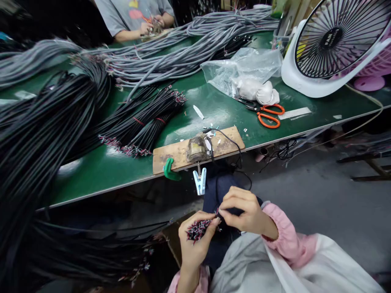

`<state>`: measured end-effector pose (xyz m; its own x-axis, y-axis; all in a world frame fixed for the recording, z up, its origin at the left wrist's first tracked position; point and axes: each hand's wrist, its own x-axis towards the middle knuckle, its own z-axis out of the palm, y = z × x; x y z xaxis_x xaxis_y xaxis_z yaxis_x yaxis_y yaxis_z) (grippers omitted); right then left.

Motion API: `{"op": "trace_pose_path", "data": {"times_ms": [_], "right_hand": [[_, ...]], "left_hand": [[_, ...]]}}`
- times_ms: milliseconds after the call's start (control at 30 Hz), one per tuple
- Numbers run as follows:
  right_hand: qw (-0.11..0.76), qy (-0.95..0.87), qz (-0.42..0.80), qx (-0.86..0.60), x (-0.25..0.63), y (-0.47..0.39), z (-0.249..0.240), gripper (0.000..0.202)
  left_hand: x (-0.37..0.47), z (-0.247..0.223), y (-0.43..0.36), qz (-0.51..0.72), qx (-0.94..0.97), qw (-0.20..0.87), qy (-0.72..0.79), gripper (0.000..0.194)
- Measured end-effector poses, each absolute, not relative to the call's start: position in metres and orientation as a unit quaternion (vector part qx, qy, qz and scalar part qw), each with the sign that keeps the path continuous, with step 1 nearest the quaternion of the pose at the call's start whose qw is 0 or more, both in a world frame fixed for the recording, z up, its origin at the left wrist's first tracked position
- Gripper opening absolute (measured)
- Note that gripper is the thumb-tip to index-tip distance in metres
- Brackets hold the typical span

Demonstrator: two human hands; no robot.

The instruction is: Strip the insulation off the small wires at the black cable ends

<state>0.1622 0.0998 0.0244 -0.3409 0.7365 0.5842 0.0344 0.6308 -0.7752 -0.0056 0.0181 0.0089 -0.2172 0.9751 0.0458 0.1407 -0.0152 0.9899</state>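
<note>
Low in the view, my left hand [195, 240] is wrapped round a bundle of black cables [198, 231], whose stripped ends show red, white and black wires. Between its thumb and index finger, one cable end pokes out toward the other hand. My right hand [244, 207] pinches the thin wires of that cable end [217, 212] with thumb and index finger. Just beyond both hands, a light-blue clothes peg [199, 181] hangs off a wooden board [177, 156] at the table edge. A green clamp [171, 170] grips the board beside a worn metal block [197, 149].
Bundles of black cables [143, 118] and grey cables [171, 57] cover the green table's [186, 118] left and back. Orange-handled scissors [270, 114], a plastic bag [241, 67] and a white fan [305, 81] are at right. Across the table, another person [134, 18] works with their hands.
</note>
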Motion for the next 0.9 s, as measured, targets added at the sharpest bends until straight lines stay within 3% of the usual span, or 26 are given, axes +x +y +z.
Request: {"op": "trace_pose_path", "data": {"times_ms": [400, 700, 900], "right_hand": [[0.37, -0.673, 0.598, -0.228, 0.162, 0.107, 0.011, 0.024], [0.429, -0.568, 0.636, -0.298, 0.141, 0.084, -0.008, 0.04], [0.415, -0.562, 0.659, -0.279, 0.138, 0.088, -0.011, 0.036]], "left_hand": [[-0.008, 0.007, 0.011, 0.519, 0.469, 0.442, 0.561, 0.005], [-0.005, 0.005, 0.008, 0.578, 0.434, 0.373, 0.582, 0.012], [-0.011, 0.006, 0.009, 0.596, 0.414, 0.396, 0.563, 0.016]]}}
